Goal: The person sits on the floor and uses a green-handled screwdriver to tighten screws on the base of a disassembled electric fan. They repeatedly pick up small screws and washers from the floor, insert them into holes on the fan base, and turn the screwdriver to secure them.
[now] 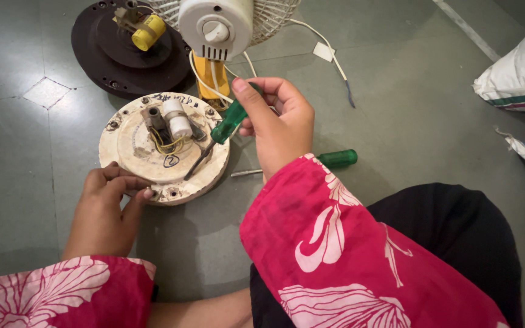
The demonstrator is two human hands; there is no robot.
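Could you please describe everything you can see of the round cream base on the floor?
The round cream base lies flat on the grey floor, looking like worn, stained plastic. A white cylinder, yellow wires and screw holes sit on top. The left hand pinches its near rim; the right hand rests a green-handled screwdriver tip on it.

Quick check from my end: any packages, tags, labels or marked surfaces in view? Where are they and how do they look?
Sacks: right edge, white woven, green and maroon stripe.
Tag: on the white cord, top centre, small white rectangle.
Round cream base: by the left hand, dark handwritten marks on top.
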